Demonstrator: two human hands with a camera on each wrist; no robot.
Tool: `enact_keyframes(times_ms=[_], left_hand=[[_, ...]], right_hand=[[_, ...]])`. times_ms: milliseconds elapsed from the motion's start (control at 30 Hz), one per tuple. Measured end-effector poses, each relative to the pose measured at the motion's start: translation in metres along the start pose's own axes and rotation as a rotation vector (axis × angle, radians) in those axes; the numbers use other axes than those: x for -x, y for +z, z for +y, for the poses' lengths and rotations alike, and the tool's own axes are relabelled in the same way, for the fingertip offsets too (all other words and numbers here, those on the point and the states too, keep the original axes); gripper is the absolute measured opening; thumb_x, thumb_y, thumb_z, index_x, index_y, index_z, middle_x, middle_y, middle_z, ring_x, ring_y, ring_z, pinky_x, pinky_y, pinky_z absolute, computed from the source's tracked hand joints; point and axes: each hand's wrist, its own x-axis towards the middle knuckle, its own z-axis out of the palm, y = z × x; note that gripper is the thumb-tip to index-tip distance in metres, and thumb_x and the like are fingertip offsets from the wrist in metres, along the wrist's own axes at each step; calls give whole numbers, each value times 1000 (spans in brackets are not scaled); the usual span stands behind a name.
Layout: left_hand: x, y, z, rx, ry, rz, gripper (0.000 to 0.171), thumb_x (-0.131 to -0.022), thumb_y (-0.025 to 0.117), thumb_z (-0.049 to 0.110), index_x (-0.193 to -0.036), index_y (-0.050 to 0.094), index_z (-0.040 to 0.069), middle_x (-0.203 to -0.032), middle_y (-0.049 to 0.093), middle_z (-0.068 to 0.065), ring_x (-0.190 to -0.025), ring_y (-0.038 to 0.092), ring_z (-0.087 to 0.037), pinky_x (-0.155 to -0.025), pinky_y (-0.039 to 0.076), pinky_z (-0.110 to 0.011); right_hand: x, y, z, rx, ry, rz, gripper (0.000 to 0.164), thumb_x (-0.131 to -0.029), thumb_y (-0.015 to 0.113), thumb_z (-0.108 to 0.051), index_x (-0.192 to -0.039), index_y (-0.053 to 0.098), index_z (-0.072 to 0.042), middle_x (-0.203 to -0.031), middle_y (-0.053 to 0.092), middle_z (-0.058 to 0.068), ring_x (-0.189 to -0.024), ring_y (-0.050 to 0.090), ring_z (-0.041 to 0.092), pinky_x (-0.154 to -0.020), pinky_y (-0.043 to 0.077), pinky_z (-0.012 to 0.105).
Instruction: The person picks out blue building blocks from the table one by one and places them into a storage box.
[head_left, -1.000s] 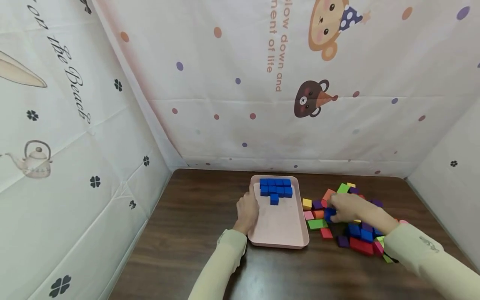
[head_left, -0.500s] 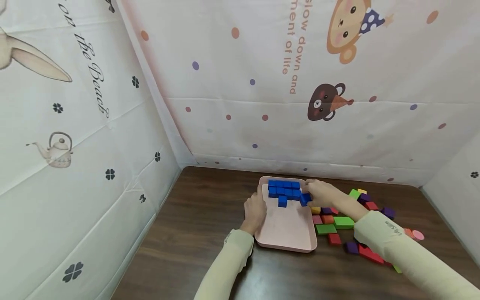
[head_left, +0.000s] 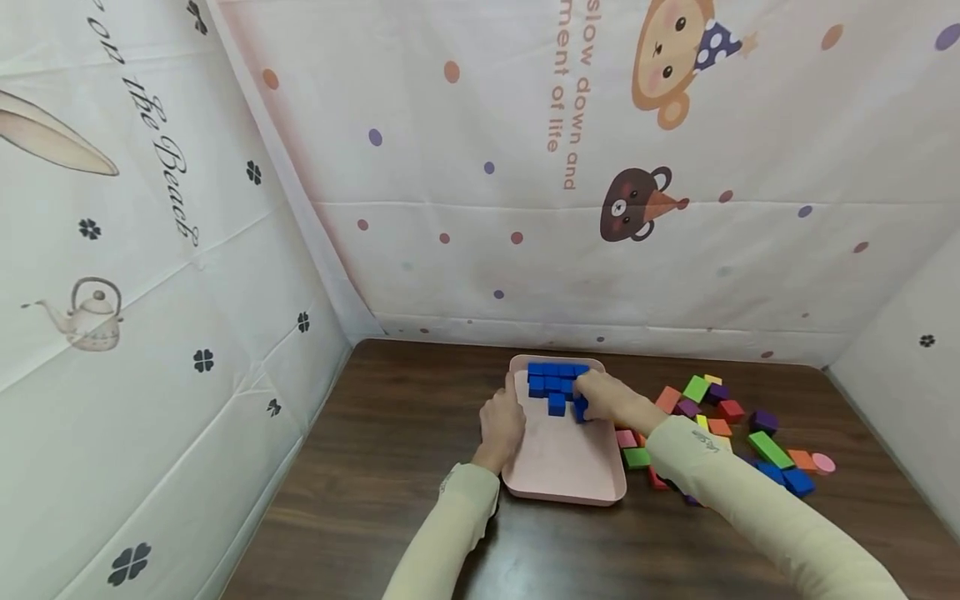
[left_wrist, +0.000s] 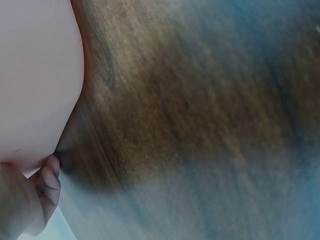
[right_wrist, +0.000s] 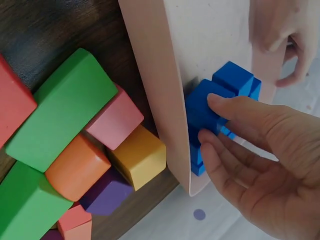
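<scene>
Since the earlier frame, one blue block (right_wrist: 202, 102) has moved leftward, away from the right wall of the tray (head_left: 562, 475). It sits inside the tray, pinched between thumb and fingertips of the right hand (right_wrist: 280, 165). Left hand (head_left: 501, 427): well apart from the block, fingers curled on the tray's left rim. Rowed blue blocks (head_left: 551, 379) adjoin; loose coloured blocks (head_left: 770, 450) lie on the worktop (head_left: 405, 417) to the right.

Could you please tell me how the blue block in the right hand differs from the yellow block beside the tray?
The right hand pinches the blue block; no hand touches the yellow block. The blue block is within the walls of the pink tray, while the yellow block is outside, among other colored blocks. Both have flat faces.
</scene>
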Motion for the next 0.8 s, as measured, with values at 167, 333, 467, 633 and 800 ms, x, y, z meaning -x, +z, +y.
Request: enact_keyframes(times_ms=[167,333,467,633,800], left_hand=[[-2,2,2,-1,8,-4,55,-96,69,16,-145,44,11,-72,61,-6,-54,58,-16,-54,54,-31],[1,2,-3,-5,1,13,55,-95,69,15,-144,45,11,-72,62,-6,-54,59,-17,-54,54,-32],[3,1,-8,7,7,30,54,-94,70,12,-142,46,11,-72,62,-8,-53,59,-18,-51,52,-33],[2,2,-8,21,27,50,51,-94,68,10,-140,46,11,-72,63,-9,-54,60,-21,-50,51,-35],[0,3,-4,30,32,42,53,-93,67,8,-141,45,11,-73,63,-10,-54,61,-21,-49,50,-35]], right_hand=[[-3,4,0,26,-16,12,26,-79,83,2,-103,74,5,-104,76,19,-86,71,23,-77,62,42],[-8,10,-4,81,-18,55,26,-81,83,0,-103,68,1,-101,72,17,-93,69,27,-79,62,40],[-11,15,-5,75,-13,80,21,-83,82,-3,-99,68,-1,-97,69,16,-91,64,26,-78,61,39],[-5,6,1,50,0,85,17,-89,78,-11,-101,72,-1,-98,72,12,-84,68,20,-76,61,37],[26,-26,11,37,28,105,16,-94,72,-17,-104,72,-5,-94,71,8,-71,64,13,-62,56,32]])
